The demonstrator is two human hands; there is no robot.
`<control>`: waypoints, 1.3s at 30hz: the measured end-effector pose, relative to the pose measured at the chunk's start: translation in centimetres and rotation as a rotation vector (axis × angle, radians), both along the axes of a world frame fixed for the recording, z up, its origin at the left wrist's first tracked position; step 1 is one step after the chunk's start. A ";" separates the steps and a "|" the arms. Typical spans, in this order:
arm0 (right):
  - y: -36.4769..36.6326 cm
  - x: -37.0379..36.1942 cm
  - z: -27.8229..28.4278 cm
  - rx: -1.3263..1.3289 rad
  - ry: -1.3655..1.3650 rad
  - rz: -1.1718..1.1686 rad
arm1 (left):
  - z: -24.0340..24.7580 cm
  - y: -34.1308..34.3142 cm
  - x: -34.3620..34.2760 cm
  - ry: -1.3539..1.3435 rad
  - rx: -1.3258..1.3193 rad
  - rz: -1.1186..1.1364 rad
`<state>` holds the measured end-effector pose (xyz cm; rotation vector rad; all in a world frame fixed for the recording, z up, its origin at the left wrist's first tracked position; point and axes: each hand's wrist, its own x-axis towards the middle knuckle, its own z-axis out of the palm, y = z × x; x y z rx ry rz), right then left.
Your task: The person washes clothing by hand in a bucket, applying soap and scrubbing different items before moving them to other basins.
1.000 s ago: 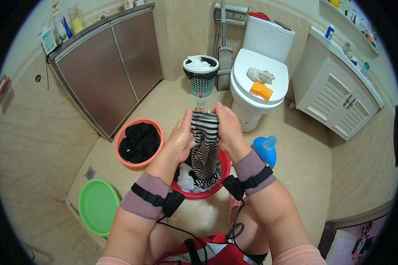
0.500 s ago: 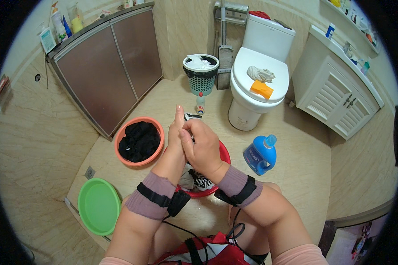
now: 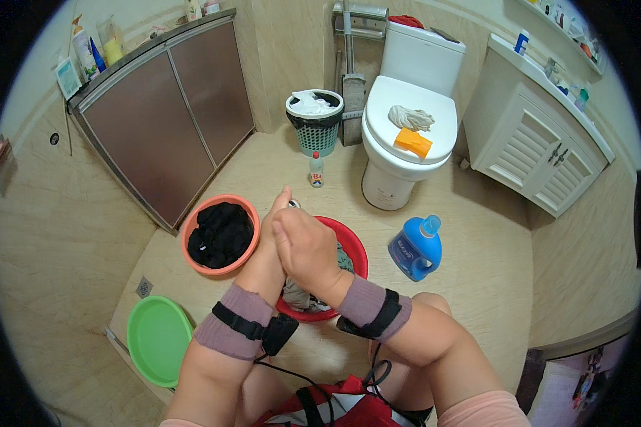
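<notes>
Over a red basin (image 3: 360, 250) holding wet grey, green and patterned clothes (image 3: 304, 295), my two hands are pressed together. My right hand (image 3: 308, 245) is closed, its fingers curled against the left one. The thumb of my left hand (image 3: 272, 217) points up and away from me; its other fingers are mostly hidden. A small black-and-white bit (image 3: 293, 203) peeks out beyond the hands, too little of it showing to name. To the left sits an orange basin (image 3: 186, 242) of black clothes (image 3: 222, 235).
A green basin (image 3: 157, 341) stands at the near left, a blue detergent jug (image 3: 414, 249) to the right. Beyond are a small bottle (image 3: 316, 172), a lined waste basket (image 3: 316, 135) and a toilet (image 3: 392, 178) with a grey cloth (image 3: 410, 118) and an orange packet (image 3: 413, 143) on its lid.
Both hands have moved slightly left and down, still pressed together. Less of the black-and-white bit shows beyond them, and more of the clothes in the red basin is visible.
</notes>
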<state>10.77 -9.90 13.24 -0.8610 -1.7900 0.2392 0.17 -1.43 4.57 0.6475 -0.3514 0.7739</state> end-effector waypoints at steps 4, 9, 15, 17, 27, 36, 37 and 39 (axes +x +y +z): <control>5.7 4.3 -1.8 -0.213 -0.019 -0.253 | 7.0 -4.6 6.0 0.769 -0.694 0.617; 8.6 6.4 -2.3 -0.616 0.706 0.026 | 6.7 -4.6 5.2 0.869 -0.110 0.866; 6.4 6.8 -0.2 -0.874 0.823 0.397 | 6.5 -3.9 4.8 1.020 0.133 0.805; 6.3 6.8 -0.2 -0.616 0.568 0.284 | 6.8 -3.6 4.7 0.985 -0.028 0.781; 4.3 5.0 -1.4 -0.669 0.173 0.469 | 7.3 -1.4 0.5 0.205 -0.762 0.882; 1.5 2.2 -0.4 -0.059 -0.156 -0.016 | 4.7 -1.5 1.3 0.422 -0.662 0.744; 2.8 2.5 -0.7 -0.065 -0.159 -0.025 | 4.0 -1.7 2.0 0.532 -0.595 0.768; 5.6 4.4 -1.3 -0.234 -0.038 -0.248 | 7.7 -3.8 5.7 0.530 -0.797 0.675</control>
